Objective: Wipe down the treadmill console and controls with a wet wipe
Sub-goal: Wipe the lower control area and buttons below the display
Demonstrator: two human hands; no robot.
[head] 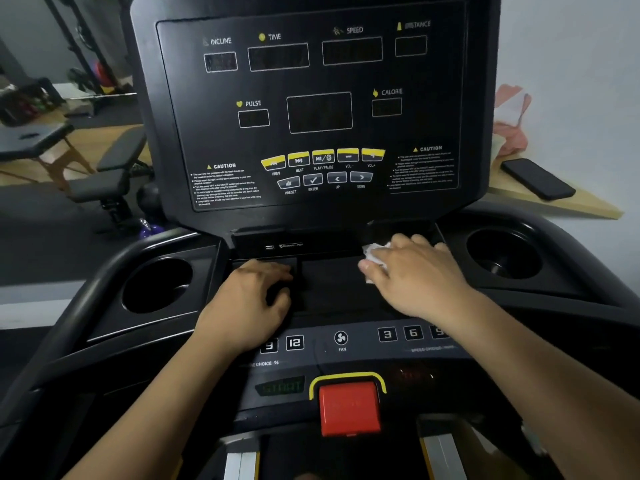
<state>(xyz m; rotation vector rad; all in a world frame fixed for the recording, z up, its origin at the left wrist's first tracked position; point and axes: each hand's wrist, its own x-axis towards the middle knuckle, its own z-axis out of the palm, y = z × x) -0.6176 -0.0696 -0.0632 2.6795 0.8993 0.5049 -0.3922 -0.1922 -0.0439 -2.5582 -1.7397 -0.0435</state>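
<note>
At the far left a black padded weight bench stands on the floor, well apart from the treadmill. The left cup holder is a round dark well; what it holds cannot be told. Just right of it the left hand rests palm down on the recessed tray below the display, its fingers loosely bent and gripping nothing. The treadmill console rises behind the tray, tilted back and facing the person, its windows dark and its rows of yellow and grey buttons running left to right. Nearer the person, the red stop button sits at the middle of the lower control strip. The wet wipe is a crumpled white wad with no clear long axis, lying at the far right corner of the tray against the foot of the display. It pokes out leftward from under the right hand, whose curled fingers and thumb clamp it down onto the tray. The right cup holder shows only its own dark bottom. Beyond it a black phone lies flat on a wooden desk, near a pink cloth.
</note>
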